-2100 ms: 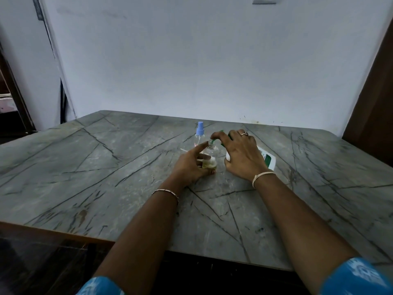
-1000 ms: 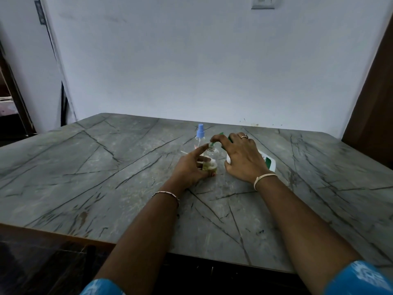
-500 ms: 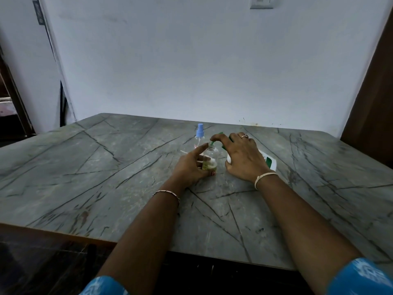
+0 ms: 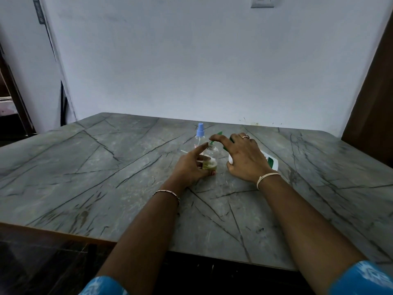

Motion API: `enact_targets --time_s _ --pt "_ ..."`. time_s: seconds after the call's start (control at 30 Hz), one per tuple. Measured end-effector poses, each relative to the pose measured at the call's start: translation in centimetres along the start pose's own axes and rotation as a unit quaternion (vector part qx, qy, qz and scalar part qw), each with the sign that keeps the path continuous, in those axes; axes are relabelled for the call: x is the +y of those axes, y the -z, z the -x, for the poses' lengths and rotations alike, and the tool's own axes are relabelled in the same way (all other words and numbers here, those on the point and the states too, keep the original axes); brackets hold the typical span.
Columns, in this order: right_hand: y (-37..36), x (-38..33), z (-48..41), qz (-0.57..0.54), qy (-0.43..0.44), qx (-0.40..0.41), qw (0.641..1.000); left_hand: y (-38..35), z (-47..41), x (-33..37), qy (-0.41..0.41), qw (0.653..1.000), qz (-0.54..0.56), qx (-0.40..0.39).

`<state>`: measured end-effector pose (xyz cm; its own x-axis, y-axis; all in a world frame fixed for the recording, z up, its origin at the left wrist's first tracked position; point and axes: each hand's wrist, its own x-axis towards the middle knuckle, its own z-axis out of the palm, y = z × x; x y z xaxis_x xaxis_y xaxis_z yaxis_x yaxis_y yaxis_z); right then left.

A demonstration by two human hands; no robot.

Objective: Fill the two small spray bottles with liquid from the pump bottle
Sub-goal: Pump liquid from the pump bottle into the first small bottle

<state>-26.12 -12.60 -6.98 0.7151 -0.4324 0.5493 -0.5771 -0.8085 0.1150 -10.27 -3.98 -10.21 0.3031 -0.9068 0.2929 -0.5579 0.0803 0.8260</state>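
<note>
A small clear spray bottle (image 4: pixel 210 159) without its cap stands on the grey marble table (image 4: pixel 106 167), with yellowish liquid in its lower part. My left hand (image 4: pixel 191 167) grips its base, index finger raised beside the neck. My right hand (image 4: pixel 242 158) covers the white pump bottle (image 4: pixel 270 161), which lies tilted, its green nozzle (image 4: pixel 212 142) right at the open neck. Behind stands a second small bottle (image 4: pixel 200 137) with a blue spray cap. A thin white tube (image 4: pixel 184 151) lies left of my left hand.
The table ends at a white wall behind the bottles. A dark wooden panel (image 4: pixel 374 103) rises at the right and a doorway (image 4: pixel 12 103) opens at the left. The table's front edge (image 4: pixel 85 238) runs just below my forearms.
Almost nothing has moved. Both hands hold the same pose on the open bottle and the pump bottle; only the camera has shifted slightly.
</note>
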Motion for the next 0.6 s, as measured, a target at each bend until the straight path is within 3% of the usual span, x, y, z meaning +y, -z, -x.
enact_targets --time_s 0.6 --pt "0.11 -0.05 0.33 0.024 0.006 0.007 1.0 -0.03 0.14 0.06 -0.004 1.0 -0.01 0.003"
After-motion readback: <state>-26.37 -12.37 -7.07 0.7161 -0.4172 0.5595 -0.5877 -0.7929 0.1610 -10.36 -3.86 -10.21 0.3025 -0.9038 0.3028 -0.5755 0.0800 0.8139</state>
